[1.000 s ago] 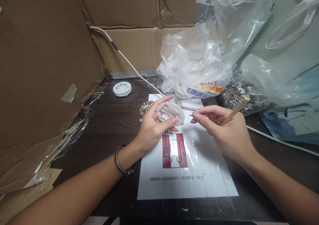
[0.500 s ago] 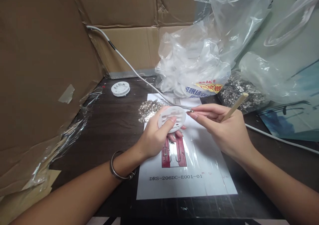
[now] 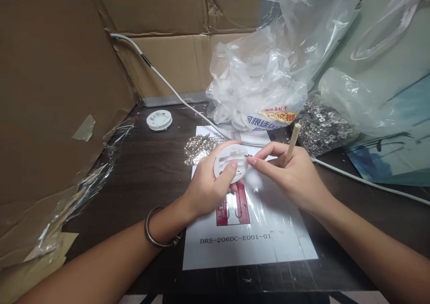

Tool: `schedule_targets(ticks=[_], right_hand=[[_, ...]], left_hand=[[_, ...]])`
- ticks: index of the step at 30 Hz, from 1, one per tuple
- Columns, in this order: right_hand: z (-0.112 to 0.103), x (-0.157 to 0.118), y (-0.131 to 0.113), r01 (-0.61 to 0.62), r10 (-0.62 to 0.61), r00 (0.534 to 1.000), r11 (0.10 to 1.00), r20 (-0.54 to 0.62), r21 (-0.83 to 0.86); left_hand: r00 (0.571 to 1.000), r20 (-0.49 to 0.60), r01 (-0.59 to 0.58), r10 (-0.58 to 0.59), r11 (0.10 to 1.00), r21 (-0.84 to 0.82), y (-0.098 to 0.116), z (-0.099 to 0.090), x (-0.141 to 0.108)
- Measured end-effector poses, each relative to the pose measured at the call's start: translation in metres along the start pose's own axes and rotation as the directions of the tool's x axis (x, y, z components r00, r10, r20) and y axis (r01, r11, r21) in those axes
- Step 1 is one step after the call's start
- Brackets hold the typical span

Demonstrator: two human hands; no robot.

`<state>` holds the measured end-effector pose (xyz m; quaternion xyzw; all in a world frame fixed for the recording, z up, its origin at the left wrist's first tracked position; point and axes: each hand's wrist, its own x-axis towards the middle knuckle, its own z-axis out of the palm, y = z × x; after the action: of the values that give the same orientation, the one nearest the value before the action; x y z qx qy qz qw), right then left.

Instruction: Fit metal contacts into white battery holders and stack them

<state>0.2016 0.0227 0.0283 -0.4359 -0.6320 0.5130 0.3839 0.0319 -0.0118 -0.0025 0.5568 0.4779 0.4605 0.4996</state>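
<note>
My left hand point(image 3: 206, 185) holds a round white plastic disc point(image 3: 231, 160) with slots, tilted up above a printed sheet point(image 3: 255, 236) marked DRS-206DC-E001-01. My right hand point(image 3: 290, 176) pinches a small metal clip at the disc's right edge, fingertips touching the disc. A wooden stick point(image 3: 293, 143) rests in the same hand and points up and back. A loose pile of shiny metal clips point(image 3: 198, 146) lies on the dark table just left of the disc.
A second white disc point(image 3: 159, 119) lies at the back left. A clear bag of white discs point(image 3: 262, 93) and a bag of metal parts point(image 3: 324, 127) stand behind. A white cable point(image 3: 168, 85) crosses the table. Cardboard walls point(image 3: 50, 93) close in the left and back.
My right hand moved left until the small clip met the disc's edge. The wooden stick swung from slanting right to nearly upright. The disc dropped slightly and tilted toward me.
</note>
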Motion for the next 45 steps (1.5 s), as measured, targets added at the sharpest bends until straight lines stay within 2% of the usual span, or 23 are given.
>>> schedule_targets(ticks=[4,9,15,19,24,27,29,32,34,37,42,45], right_hand=[[0.001,-0.001,0.001,0.013,-0.012,1.0,0.999,0.026,-0.04],[0.0,-0.001,0.005,0.038,-0.034,0.999,0.988,0.023,-0.149],[-0.004,0.002,0.006,0.039,-0.022,0.995,0.981,0.093,-0.188],[-0.006,0.004,0.005,0.051,-0.027,0.993,0.977,0.119,-0.205],[-0.008,0.005,0.004,-0.056,0.079,0.985,0.987,0.151,-0.148],[-0.008,0.005,0.003,-0.089,0.11,0.983,0.987,0.15,-0.135],[-0.008,0.006,0.003,-0.096,0.116,0.981,0.987,0.153,-0.13],[-0.009,0.007,0.004,-0.121,0.132,0.977,0.99,0.166,-0.074],[-0.01,0.007,0.006,-0.119,0.121,0.978,0.993,0.17,-0.017],[-0.011,0.008,0.009,-0.092,0.084,0.981,0.995,0.176,0.04],[-0.009,0.008,0.012,-0.12,0.099,0.972,0.989,0.213,0.089],[-0.008,0.008,0.011,-0.118,0.097,0.972,0.989,0.216,0.09]], left_hand=[[0.997,-0.004,-0.076,0.077,0.983,0.169,0.0,-0.001,-0.002],[0.977,0.048,-0.21,0.206,0.91,0.359,0.002,-0.002,-0.002],[0.963,0.121,-0.27,0.242,0.845,0.462,0.003,-0.003,-0.001],[0.96,0.133,-0.281,0.248,0.829,0.483,0.003,-0.003,-0.001],[0.967,0.149,-0.255,0.209,0.847,0.466,0.005,-0.005,0.0],[0.977,0.116,-0.21,0.178,0.892,0.401,0.005,-0.004,0.001],[0.988,0.066,-0.153,0.139,0.94,0.306,0.004,-0.004,0.001],[0.999,0.033,-0.024,0.021,0.996,0.083,0.001,-0.003,0.001],[0.998,0.048,0.038,-0.036,0.998,-0.054,-0.001,-0.002,0.001],[0.996,0.06,0.073,-0.065,0.986,-0.148,0.0,-0.001,0.002],[0.995,0.088,0.064,-0.053,0.99,-0.128,0.003,-0.001,0.002],[0.997,-0.007,-0.072,0.073,0.997,0.03,0.003,-0.003,0.001]])
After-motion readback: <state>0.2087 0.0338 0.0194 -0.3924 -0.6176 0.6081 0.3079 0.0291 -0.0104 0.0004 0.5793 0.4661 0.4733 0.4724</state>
